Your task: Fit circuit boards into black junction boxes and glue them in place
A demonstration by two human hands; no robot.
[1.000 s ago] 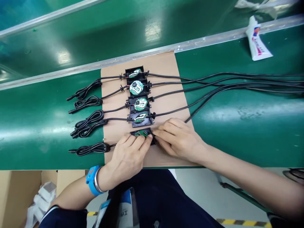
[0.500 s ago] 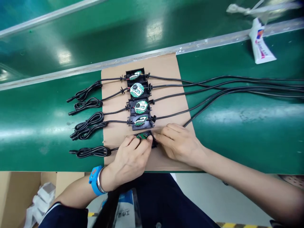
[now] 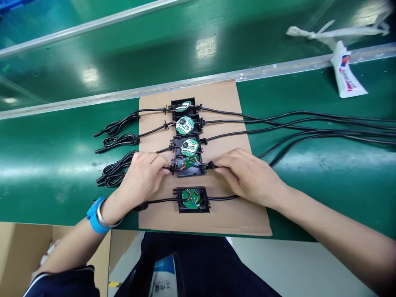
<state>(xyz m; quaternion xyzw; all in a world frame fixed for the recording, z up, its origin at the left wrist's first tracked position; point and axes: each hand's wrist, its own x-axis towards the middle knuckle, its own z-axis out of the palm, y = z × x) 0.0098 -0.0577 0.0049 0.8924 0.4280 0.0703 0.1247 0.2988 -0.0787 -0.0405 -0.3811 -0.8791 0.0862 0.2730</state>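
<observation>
Electronics workshop; wired circuit boards [image 3: 185, 125], green workbench [image 3: 334, 194].

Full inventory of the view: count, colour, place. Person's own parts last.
Housings: 5, black, in a column on cardboard
Circuit boards: 5, green, one per housing
Left-side cables: 5, black, coiled; nearest mostly hidden by the arm
Right-side cables: 5, black, running right
Cardboard sheet: 1, brown, on bench
Bench: 1, green, mid-view
Tube: 1, white, far right
Plastic strip: 1, whitish, behind tube
Cartons: brown, lower left, count unclear
Badge: 1, blue-white, bottom centre
Wristband: 1, blue, left wrist
Bangle: 1, silver, beside wristband
Left hand, right hand: one each, bare, pinching cables either side of fourth housing from far end
</observation>
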